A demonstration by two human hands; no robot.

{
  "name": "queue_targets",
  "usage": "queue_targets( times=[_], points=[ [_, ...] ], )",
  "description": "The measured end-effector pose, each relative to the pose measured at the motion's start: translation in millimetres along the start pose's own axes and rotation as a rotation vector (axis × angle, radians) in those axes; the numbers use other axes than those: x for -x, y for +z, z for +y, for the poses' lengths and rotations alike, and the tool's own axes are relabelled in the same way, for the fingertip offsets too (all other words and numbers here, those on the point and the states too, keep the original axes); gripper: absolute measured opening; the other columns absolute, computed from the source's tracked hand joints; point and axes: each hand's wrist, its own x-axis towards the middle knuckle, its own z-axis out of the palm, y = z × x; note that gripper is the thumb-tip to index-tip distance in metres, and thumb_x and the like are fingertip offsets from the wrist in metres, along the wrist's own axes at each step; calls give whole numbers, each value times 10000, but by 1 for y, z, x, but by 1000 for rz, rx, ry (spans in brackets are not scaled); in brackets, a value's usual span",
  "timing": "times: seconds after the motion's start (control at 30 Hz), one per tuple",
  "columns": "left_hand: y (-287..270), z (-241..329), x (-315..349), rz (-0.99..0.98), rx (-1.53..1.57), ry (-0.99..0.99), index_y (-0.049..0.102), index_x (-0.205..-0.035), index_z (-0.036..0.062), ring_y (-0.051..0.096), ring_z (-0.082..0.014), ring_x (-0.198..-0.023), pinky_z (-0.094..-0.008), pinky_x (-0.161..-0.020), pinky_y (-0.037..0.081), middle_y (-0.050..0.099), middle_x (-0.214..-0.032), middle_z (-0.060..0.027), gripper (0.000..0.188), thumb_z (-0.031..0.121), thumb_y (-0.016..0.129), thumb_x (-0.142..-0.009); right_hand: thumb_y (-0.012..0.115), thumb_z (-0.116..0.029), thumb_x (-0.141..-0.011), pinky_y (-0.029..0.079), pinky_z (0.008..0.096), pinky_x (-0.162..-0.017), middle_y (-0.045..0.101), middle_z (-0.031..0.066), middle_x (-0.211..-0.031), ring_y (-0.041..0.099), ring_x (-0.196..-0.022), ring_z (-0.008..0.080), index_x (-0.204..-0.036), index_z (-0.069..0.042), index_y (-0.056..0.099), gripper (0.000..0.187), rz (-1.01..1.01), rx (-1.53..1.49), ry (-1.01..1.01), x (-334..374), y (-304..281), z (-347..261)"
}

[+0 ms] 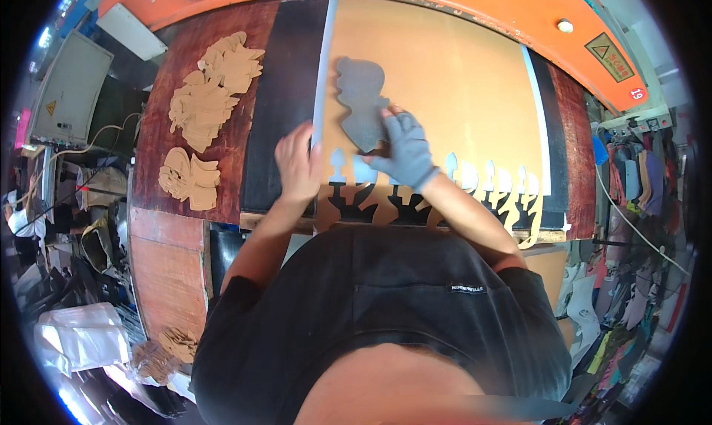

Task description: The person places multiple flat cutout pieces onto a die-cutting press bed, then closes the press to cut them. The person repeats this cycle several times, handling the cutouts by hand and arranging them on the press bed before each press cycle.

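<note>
A tan sheet (460,84) lies across the work surface. On its left part sits a dark grey cutting die (360,91) with a lobed outline. My right hand (406,149), in a grey glove, grips the die's lower right edge between thumb and fingers. My bare left hand (298,162) is open, its fingers stretched out at the sheet's left edge, apart from the die. Along the near side of the sheet runs a row of cut-out gaps (404,195), with thin tan strips left between them and white and black surface showing through.
Cut tan pieces lie in an upper heap (204,99) and a lower pile (189,179) on the reddish-brown board at the left. An orange machine beam (445,2) spans the far side. Shaped pieces hang at the right (630,180). A clear plastic bag (81,336) lies at the lower left.
</note>
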Motion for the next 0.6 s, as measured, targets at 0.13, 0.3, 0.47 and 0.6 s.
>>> queue_targets(
  times=[0.13, 0.3, 0.47, 0.6],
  points=[
    [38, -8, -25, -226, -112, -9, 465, -1222, 64, 365, -302, -1242, -498, -956, 303, 426, -1317, -91, 381, 156, 523, -857, 796, -392, -574, 354, 448, -961, 488, 230, -1188, 450, -1115, 405, -1259, 38, 414, 895, 8, -1, 185, -4, 19, -27],
    [46, -8, -19, -339, -163, -91, 485, -1245, 100, 315, -284, -1295, -425, -1010, 282, 402, -1369, -56, 377, 169, 498, -874, 805, -268, -598, 419, 378, -917, 493, 224, -1199, 506, -1094, 306, -1281, 55, 392, 861, 13, -420, 364, 1, 13, -18],
    [43, -4, -19, -350, -155, -98, 488, -1245, 94, 307, -286, -1303, -420, -1019, 296, 395, -1377, -56, 376, 181, 492, -879, 747, -190, -714, 388, 278, -939, 478, 128, -1258, 449, -1143, 160, -1335, 55, 349, 777, -20, -975, 569, 8, 1, 0],
    [44, -4, -16, -332, -160, -95, 496, -1234, 87, 314, -290, -1298, -418, -1020, 303, 399, -1372, -53, 370, 177, 499, -875, 688, -321, -759, 333, 287, -989, 498, 82, -1218, 468, -1107, 162, -1294, 25, 419, 692, 65, -1432, 623, 6, -11, 24]
  ],
)
